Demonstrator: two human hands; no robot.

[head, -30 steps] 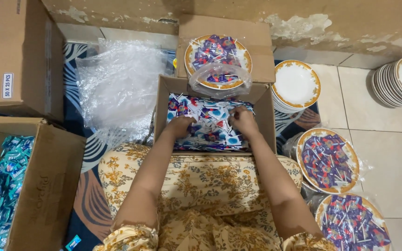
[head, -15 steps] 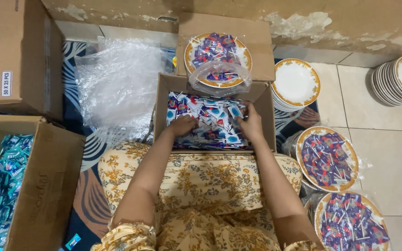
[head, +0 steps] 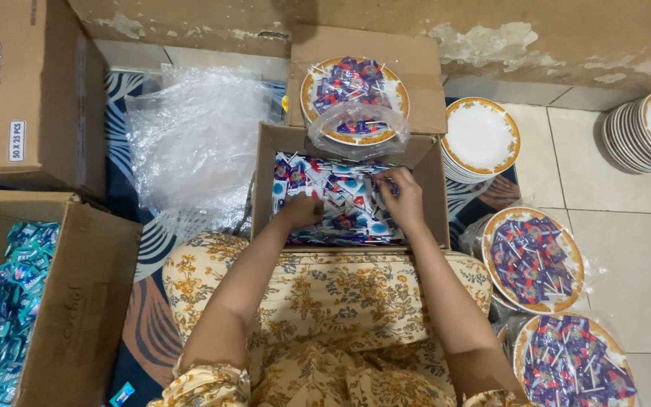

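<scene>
While our arms stretch forward over the flowered lap at the bottom middle of the frame, both hands sit inside the open cardboard box [head: 435,192] at the centre. Our left hand [head: 301,211] is curled, fingers pressed down into the heap of wrapped lollipops [head: 340,200] on the box's left side; whether it actually grips any we cannot tell. Our right hand [head: 402,197] is on the right side of the heap, fingertips pinched on a few wrappers near the top edge. Lollipops fill the box floor, red, blue and white wrappers with white sticks.

Lower left: a brown carton [head: 84,301] with teal candy packets [head: 5,316]. Lower right: two gold-rimmed plates [head: 535,260] heaped with purple lollipops, wrapped in clear film, one below the other. Just beyond the box, on its back flap, another filled plate [head: 353,102] with a clear bag over its near edge. Upper left of the box: crumpled clear plastic [head: 197,136] on the patterned mat. Upper right: a stack of empty plates [head: 482,137], further right more plates [head: 646,132] stacked on the tile. Top left corner: a closed printed carton [head: 32,90].
</scene>
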